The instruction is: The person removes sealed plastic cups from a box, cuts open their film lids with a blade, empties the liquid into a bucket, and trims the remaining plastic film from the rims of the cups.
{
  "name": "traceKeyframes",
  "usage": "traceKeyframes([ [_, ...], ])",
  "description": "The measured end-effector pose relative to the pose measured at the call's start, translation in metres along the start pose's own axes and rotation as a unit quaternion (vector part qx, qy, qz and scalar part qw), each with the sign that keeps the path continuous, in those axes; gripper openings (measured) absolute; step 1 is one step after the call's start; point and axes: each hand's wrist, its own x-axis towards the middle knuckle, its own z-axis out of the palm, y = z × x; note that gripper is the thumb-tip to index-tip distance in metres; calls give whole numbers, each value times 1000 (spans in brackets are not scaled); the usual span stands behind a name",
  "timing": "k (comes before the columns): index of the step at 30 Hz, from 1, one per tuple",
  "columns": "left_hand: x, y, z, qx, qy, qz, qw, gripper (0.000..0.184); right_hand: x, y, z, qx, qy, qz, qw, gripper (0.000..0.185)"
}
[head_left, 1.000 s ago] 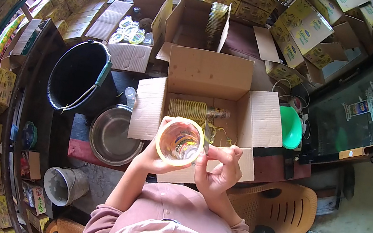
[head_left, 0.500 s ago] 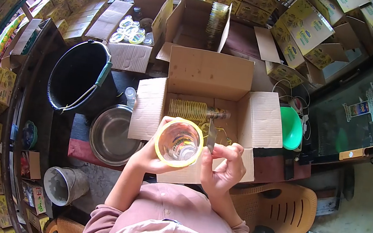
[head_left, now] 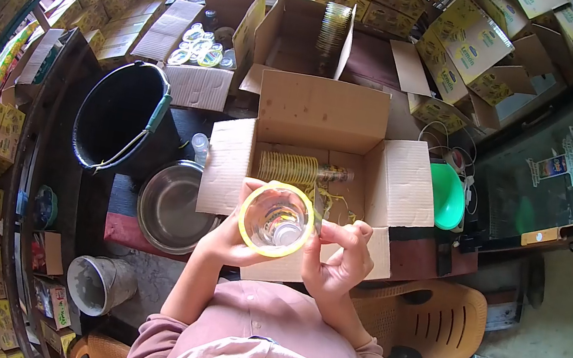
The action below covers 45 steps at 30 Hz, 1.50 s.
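A clear printed plastic cup with a yellow rim [head_left: 275,219] is held in my left hand [head_left: 228,239], its mouth facing up toward me. My right hand [head_left: 339,261] pinches a thin blade [head_left: 318,210], which touches or nearly touches the right side of the rim. Just beyond both hands stands an open cardboard box [head_left: 323,114]. Inside it lies a stack of yellow-rimmed cups [head_left: 290,168] on its side, with thin yellow strips [head_left: 337,206] near it.
Left of the box are a steel bowl [head_left: 176,210] and a large black bucket [head_left: 120,119]. A green basin [head_left: 445,197] sits to the right. Behind are a box of lids [head_left: 196,87] and another open box [head_left: 290,37]. An orange chair [head_left: 455,318] stands at lower right.
The blade first moved away from the cup's rim to the right, then came back against it. The cup has tilted slightly, showing more of its bottom.
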Motion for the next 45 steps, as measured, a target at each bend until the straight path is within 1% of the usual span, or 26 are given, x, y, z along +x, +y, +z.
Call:
traceKeyframes([
  [3, 3, 4, -3, 24, -20, 10, 999, 86, -1, 1, 1, -12, 3, -8, 1000, 19],
  [7, -1, 1, -4, 18, -36, -24, 999, 85, 1, -1, -3, -37, -18, -9, 999, 20],
  [12, -2, 2, -7, 34, -35, -41, 998, 84, -4, 3, 0, -36, -6, -11, 999, 20],
  [16, 0, 5, -2, 11, -50, -33, 998, 85, -1, 4, -2, -33, -6, -8, 999, 21],
  [21, 4, 7, -5, -11, -60, -23, 998, 85, -4, 4, -3, -7, -11, 20, 1000, 20],
  [24, 4, 9, -7, 44, -94, -49, 993, 83, -3, 4, -2, -7, -11, 31, 999, 21],
  [27, 3, 9, -2, -55, -40, -87, 994, 80, -2, 4, -2, -7, -11, 33, 999, 21],
  [30, 9, 15, -4, -62, -22, -91, 994, 78, -2, 4, -2, -8, -5, 35, 999, 20],
  [33, 8, 9, 0, -124, 4, -84, 989, 69, -2, 1, -2, -10, 6, 29, 999, 20],
  [36, 9, 12, 2, -126, 11, -71, 989, 69, -3, 0, -2, -26, 6, 7, 1000, 19],
  [40, 8, 13, -1, -96, -2, -78, 992, 68, -6, 4, 0, -45, 6, -18, 999, 18],
  [45, 6, 11, -2, -91, -10, -77, 993, 67, -3, 2, -2, -25, -7, 8, 1000, 18],
])
